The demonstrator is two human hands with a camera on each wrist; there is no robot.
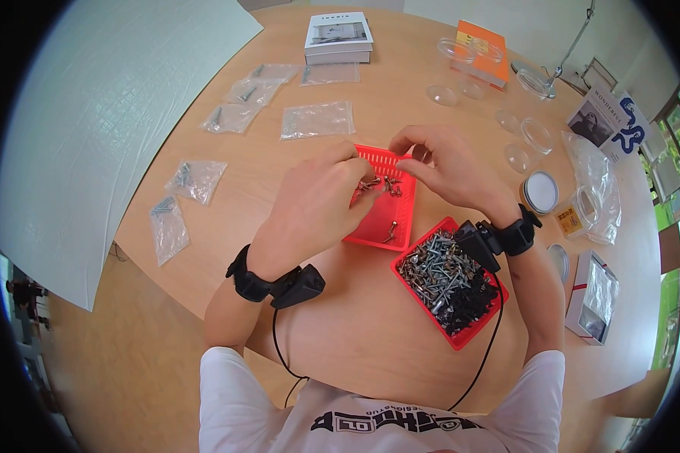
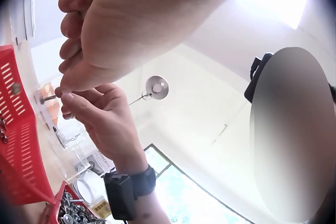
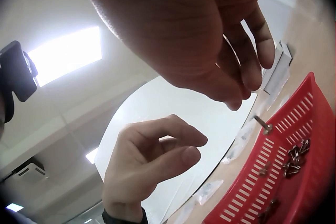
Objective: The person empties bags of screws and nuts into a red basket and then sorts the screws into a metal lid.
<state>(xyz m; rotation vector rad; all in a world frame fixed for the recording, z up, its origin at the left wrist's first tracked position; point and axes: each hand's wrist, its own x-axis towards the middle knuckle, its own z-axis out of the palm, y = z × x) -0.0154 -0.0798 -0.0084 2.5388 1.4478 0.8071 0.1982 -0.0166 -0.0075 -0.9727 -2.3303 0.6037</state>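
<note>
My left hand [image 1: 313, 198] hovers over the left side of a red slotted basket [image 1: 400, 226], fingers loosely bent and nothing between thumb and forefinger. Above the basket's far right corner is my right hand [image 1: 449, 167], fingers relaxed and slightly bent, holding nothing visible. A screw [image 3: 262, 124] appears below the right fingertips, apart from them, in the right wrist view. Several brownish screws [image 1: 393, 186] lie on the basket floor, with another screw [image 1: 391, 231] nearer its front edge. The left hand hides part of the basket.
A second red basket [image 1: 461, 341], piled with mixed silver and black screws, stands close at the front right. Clear bags [image 1: 317, 119] of hardware lie to the left and back. Round clear containers [image 1: 536, 136] and a white-lidded tin [image 1: 540, 192] are at right. Books [image 1: 338, 38] stand behind.
</note>
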